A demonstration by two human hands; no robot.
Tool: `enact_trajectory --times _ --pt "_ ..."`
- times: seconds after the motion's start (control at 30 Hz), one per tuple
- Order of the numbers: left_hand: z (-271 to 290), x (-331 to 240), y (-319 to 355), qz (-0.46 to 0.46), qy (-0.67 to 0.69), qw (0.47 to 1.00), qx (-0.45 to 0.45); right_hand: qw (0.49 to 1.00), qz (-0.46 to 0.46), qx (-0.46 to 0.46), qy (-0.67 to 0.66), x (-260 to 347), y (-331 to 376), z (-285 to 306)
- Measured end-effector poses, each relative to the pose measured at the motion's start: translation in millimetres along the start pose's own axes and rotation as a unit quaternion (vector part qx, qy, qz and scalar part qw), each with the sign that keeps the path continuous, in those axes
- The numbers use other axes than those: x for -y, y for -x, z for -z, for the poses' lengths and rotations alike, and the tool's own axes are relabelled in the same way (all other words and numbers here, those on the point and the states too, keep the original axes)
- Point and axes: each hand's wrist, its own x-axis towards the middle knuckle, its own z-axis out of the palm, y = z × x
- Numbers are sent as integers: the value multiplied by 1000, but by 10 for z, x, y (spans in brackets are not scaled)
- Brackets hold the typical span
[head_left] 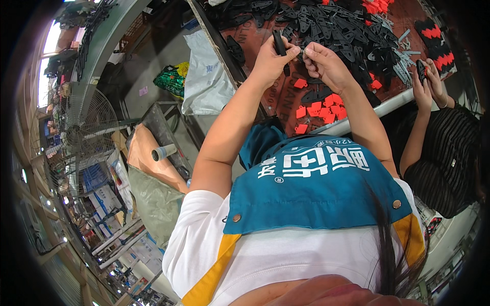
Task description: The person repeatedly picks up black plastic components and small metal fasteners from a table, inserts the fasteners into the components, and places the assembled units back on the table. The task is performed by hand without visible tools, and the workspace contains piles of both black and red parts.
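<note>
My left hand point(269, 61) is closed around a flat black plastic part point(279, 43), which stands on edge between thumb and fingers. Just beside it, my right hand point(329, 67) pinches with thumb and forefinger at a tiny piece close to the left thumb tip; it looks metallic but is too small to name. Both hands are above a reddish-brown board tabletop point(282, 99). Beyond them spreads a heap of black plastic parts point(326, 30). Small red plastic tabs point(326, 108) lie scattered nearer to me, by the table's front edge.
Thin grey metal strips point(403, 66) lie at the heap's right. A co-worker's hands point(434, 84) hold a black part at the right; rows of black-and-red pieces point(434, 41) lie beyond. Left of the table are a white sack point(206, 76), a green bag point(171, 80) and a wire-caged fan point(76, 130).
</note>
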Motion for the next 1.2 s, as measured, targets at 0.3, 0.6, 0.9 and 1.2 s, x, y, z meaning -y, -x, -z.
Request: enact_trajectory --times 0.3,0.6,0.9,1.2 --pt "65 97 -51 21 19 999 -15 938 177 -70 289 -64 -30 -26" --pt "74 90 -40 31 -47 998 23 958 92 -49 267 -56 -33 12" --pt "92 -67 -31 107 262 956 76 982 1 179 -57 -135 -16 191" --pt "32 -5 -36 72 142 986 54 992 -73 31 -102 -180 -99 66"
